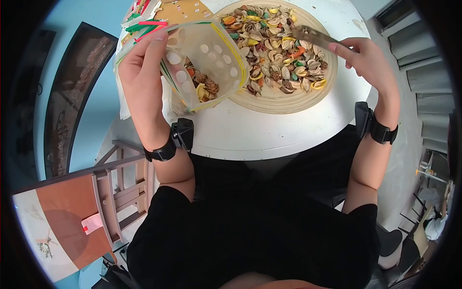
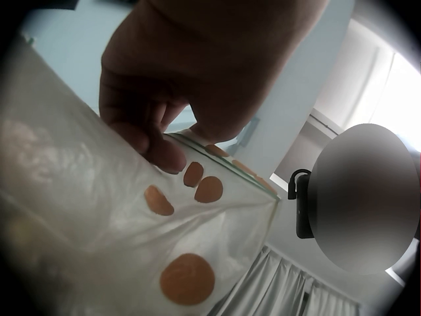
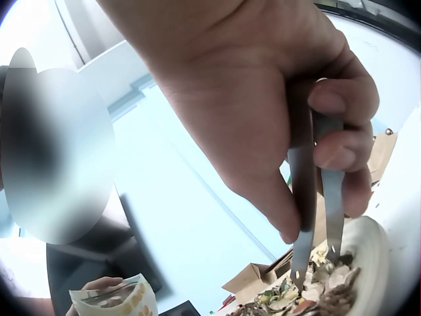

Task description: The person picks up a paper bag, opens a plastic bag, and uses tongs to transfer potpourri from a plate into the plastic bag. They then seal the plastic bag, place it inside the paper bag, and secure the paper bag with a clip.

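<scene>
My left hand (image 1: 143, 89) pinches the rim of a translucent zip bag (image 1: 219, 50) with round see-through spots, between thumb and fingers. The bag's mouth gapes toward me, and a small pine cone (image 1: 211, 86) with dried petals lies inside. In the left wrist view, the spotted bag wall (image 2: 99, 217) hangs below the fingers. Metal tongs (image 1: 315, 37) are gripped in my right hand (image 1: 370, 62). Their tips reach dried potpourri (image 1: 274, 53) spread over a round bamboo plate (image 1: 293, 107); in the right wrist view, the tong arms (image 3: 302, 204) stand slightly apart among the pieces.
Red and green strips (image 1: 147, 29) lie beside a brown paper piece (image 1: 185, 12) at the back left. The white round table (image 1: 269, 139) has its front edge near my lap. A wooden folding chair (image 1: 127, 197) stands left.
</scene>
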`<state>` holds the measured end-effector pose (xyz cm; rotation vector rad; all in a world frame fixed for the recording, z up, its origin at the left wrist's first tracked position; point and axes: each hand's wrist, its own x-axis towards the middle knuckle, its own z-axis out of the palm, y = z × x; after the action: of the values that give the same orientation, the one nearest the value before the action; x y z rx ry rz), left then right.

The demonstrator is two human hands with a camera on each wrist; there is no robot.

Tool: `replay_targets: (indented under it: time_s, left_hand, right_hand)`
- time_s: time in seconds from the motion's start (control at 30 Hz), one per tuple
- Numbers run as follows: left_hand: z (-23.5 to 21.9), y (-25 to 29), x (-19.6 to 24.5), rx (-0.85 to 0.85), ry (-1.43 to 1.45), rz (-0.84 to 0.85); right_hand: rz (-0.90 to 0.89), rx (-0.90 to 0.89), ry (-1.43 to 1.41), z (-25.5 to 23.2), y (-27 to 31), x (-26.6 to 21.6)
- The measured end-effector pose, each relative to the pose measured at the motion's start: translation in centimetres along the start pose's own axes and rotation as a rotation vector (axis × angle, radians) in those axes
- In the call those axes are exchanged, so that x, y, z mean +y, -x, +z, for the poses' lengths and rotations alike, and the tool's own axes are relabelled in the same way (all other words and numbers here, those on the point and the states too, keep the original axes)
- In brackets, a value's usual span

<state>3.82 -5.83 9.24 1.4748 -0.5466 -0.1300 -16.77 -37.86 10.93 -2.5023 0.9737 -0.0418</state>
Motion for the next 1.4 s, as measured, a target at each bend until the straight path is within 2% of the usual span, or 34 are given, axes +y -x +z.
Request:
replay_targets:
  time_s: [0.2, 0.6, 0.7, 0.8, 0.9, 0.93, 1.03, 1.07, 1.17, 1.27, 1.4]
  left_hand:
    - [0.3, 0.0, 0.0, 0.019, -0.018, -0.001]
    - [0.0, -0.2, 0.0, 0.017, 0.006, -0.003]
    - [0.0, -0.3, -0.2, -0.005, 0.016, 0.019]
    - [0.0, -0.3, -0.2, -0.001, 0.009, -0.005]
    - [0.2, -0.2, -0.1, 0.012, 0.004, -0.015]
    - [0.1, -0.3, -0.3, 0.000, -0.012, -0.002]
    - [-0.2, -0.3, -0.5, -0.009, -0.021, 0.025]
    - [-0.1, -0.2, -0.5, 0.001, -0.001, 0.021]
    - [-0.3, -0.5, -0.8, 0.032, -0.008, 0.037]
    - [-0.2, -0.5, -0.5, 0.031, -0.001, 0.018]
    - [-0.1, -0.1, 0.0, 0.013, 0.010, -0.018]
  right_hand:
    - [-0.208, 0.109, 0.110, 1.0, 1.0, -0.6]
    - [-0.275, 0.127, 0.138, 0.5, 1.2, -1.3]
    - [-0.293, 0.164, -0.138, -1.1, 2.6, -2.4]
    - [-0.558, 0.193, -0.373, -1.0, 4.4, -3.3]
    - [-0.593, 0.235, -0.507, 0.5, 6.4, -5.3]
    - [-0.556, 0.152, -0.428, -0.2, 6.8, -5.3]
    - [-0.457, 0.099, -0.604, -0.5, 5.0, -4.3]
    - [-0.406, 0.114, -0.564, -0.5, 3.8, -3.7]
    - [-0.279, 0.243, -0.192, 0.7, 1.1, -2.4]
    - [-0.188, 0.221, 0.042, 2.4, -1.0, -0.7]
    - [-0.221, 0.118, 0.014, 2.9, -0.8, -1.0]
